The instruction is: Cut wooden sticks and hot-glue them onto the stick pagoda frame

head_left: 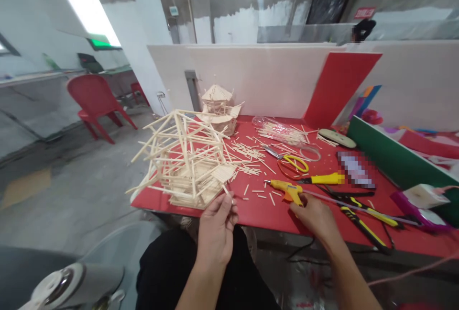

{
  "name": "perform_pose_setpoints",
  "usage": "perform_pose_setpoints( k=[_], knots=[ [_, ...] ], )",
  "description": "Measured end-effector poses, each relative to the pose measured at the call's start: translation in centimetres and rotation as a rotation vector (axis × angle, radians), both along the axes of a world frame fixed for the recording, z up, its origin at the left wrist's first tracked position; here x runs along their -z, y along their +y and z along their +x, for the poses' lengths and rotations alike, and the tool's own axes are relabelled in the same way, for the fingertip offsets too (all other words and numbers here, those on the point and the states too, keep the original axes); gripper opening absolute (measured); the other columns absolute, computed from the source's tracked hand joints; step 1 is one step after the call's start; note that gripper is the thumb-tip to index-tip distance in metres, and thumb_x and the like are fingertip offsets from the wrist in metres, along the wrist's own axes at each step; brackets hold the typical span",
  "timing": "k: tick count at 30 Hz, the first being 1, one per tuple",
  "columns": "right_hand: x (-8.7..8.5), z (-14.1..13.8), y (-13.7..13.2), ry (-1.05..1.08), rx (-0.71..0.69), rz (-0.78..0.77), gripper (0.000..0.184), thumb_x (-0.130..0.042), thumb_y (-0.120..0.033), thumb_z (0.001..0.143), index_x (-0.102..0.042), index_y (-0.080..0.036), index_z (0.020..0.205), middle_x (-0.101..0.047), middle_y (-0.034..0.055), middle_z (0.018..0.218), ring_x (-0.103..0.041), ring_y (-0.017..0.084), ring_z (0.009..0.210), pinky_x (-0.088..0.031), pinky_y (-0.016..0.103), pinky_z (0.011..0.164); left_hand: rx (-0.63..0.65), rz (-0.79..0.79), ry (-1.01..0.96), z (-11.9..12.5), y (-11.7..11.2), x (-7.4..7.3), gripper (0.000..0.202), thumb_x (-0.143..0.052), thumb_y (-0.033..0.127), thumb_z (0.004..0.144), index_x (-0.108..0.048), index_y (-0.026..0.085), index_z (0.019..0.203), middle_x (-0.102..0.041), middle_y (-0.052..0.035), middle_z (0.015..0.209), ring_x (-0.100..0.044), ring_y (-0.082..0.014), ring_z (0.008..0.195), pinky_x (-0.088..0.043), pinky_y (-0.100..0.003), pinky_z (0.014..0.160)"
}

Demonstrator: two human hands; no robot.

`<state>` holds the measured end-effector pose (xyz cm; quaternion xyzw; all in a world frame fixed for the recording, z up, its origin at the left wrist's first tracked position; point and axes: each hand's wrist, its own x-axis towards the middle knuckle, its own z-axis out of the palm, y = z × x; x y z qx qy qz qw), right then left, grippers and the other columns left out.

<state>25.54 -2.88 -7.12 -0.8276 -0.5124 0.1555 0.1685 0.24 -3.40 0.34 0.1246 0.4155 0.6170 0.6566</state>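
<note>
we pinched a thin pale stick [226,189] between the thumb and fingers of our left hand [217,221], just beside an open wooden framework [184,149] on a red table [251,214], while the fingers of our right hand [318,215] wrapped around the grip of a yellow glue gun [287,187]; loose sticks [248,151] and scissors [275,153] lay beyond, and a tiered model [216,94] stood behind the framework
</note>
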Motion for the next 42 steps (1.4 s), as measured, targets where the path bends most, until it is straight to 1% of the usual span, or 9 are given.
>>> perform_pose_setpoints(
  k=[4, 7, 12, 14, 16, 18, 23, 33, 42],
  knots=[
    [0.1, 0.4, -1.0, 0.063, 0.011, 0.058, 0.034, -0.045, -0.045, 0.078, -0.063, -0.019, 0.088, -0.068, 0.0061, 0.072, -0.063, 0.022, 0.065, -0.04, 0.028, 0.055, -0.028, 0.014, -0.033, -0.8, 0.1, 0.0, 0.034, -0.089, 0.023, 0.051, -0.071, 0.012, 0.077, -0.067, -0.0022, 0.067, -0.059, -0.008, 0.055, -0.045, -0.015, 0.047],
    [-0.7, -0.6, -2.6, 0.148, 0.052, 0.282, 0.035, -0.047, -0.05, 0.079, -0.057, -0.019, 0.091, -0.067, 0.0051, 0.073, -0.062, 0.021, 0.064, -0.043, 0.027, 0.055, -0.045, 0.006, -0.043, -1.3, 0.5, 0.0, 0.033, -0.089, 0.022, 0.052, -0.069, 0.013, 0.077, -0.067, -0.0021, 0.067, -0.06, -0.0084, 0.055, -0.045, -0.016, 0.047],
    [-5.4, -5.5, -4.0, 0.275, -0.115, 0.487, 0.022, -0.052, -0.044, 0.084, -0.049, -0.022, 0.086, -0.06, -0.0017, 0.064, -0.053, 0.014, 0.05, -0.04, 0.024, 0.047, -0.084, -0.006, -0.065, -1.6, 1.3, -0.1, 0.034, -0.088, 0.024, 0.053, -0.068, 0.012, 0.078, -0.065, -0.0003, 0.065, -0.058, -0.0078, 0.054, -0.044, -0.015, 0.046],
    [-7.8, -8.0, -3.5, 0.245, -0.237, 0.552, 0.022, -0.052, -0.043, 0.084, -0.048, -0.022, 0.089, -0.059, -0.0014, 0.067, -0.055, 0.014, 0.055, -0.042, 0.024, 0.051, -0.091, -0.016, -0.08, -1.6, 1.4, -0.2, 0.034, -0.088, 0.025, 0.054, -0.067, 0.012, 0.078, -0.063, 0.0005, 0.062, -0.057, -0.0073, 0.051, -0.041, -0.014, 0.042],
    [-9.4, -10.3, -2.3, 0.065, -0.292, 0.613, 0.029, -0.054, -0.048, 0.083, -0.049, -0.02, 0.092, -0.06, 0.0005, 0.071, -0.058, 0.017, 0.061, -0.043, 0.026, 0.056, -0.084, -0.022, -0.103, -1.5, 1.5, -0.2, 0.033, -0.087, 0.026, 0.055, -0.066, 0.013, 0.078, -0.062, 0.0013, 0.06, -0.055, -0.0069, 0.049, -0.037, -0.013, 0.038],
    [-10.2, -12.1, -1.0, -0.172, -0.258, 0.692, 0.037, -0.055, -0.055, 0.081, -0.051, -0.019, 0.091, -0.061, 0.0025, 0.07, -0.058, 0.019, 0.062, -0.04, 0.028, 0.056, -0.078, -0.008, -0.122, -1.5, 1.7, -0.3, 0.032, -0.087, 0.026, 0.057, -0.066, 0.013, 0.078, -0.061, 0.0015, 0.059, -0.055, -0.007, 0.049, -0.037, -0.013, 0.037],
    [-10.3, -13.7, 1.3, -0.477, -0.185, 0.789, 0.044, -0.051, -0.058, 0.084, -0.056, -0.016, 0.094, -0.065, 0.006, 0.075, -0.061, 0.019, 0.063, -0.033, 0.027, 0.053, -0.08, -0.003, -0.112, -1.6, 2.2, -0.6, 0.031, -0.086, 0.025, 0.057, -0.065, 0.012, 0.076, -0.063, 0.0002, 0.059, -0.056, -0.0074, 0.049, -0.042, -0.014, 0.04],
    [-10.5, -13.5, 1.5, -0.494, -0.223, 0.732, 0.038, -0.051, -0.053, 0.085, -0.056, -0.017, 0.096, -0.063, 0.0045, 0.073, -0.058, 0.018, 0.062, -0.029, 0.027, 0.054, -0.048, 0.04, -0.044, -1.4, 2.7, -0.6, 0.032, -0.085, 0.032, 0.06, -0.065, 0.011, 0.075, -0.061, 0.0007, 0.057, -0.055, -0.0071, 0.046, -0.041, -0.015, 0.039],
    [-10.3, -13.0, 1.7, -0.531, -0.254, 0.71, 0.039, -0.048, -0.05, 0.087, -0.058, -0.015, 0.101, -0.065, 0.0067, 0.082, -0.06, 0.018, 0.067, -0.031, 0.027, 0.055, -0.04, 0.058, 0.024, -1.2, 3.0, -0.3, 0.031, -0.082, 0.035, 0.063, -0.063, 0.012, 0.074, -0.059, 0.0017, 0.054, -0.052, -0.0072, 0.043, -0.039, -0.016, 0.037]
  ],
)
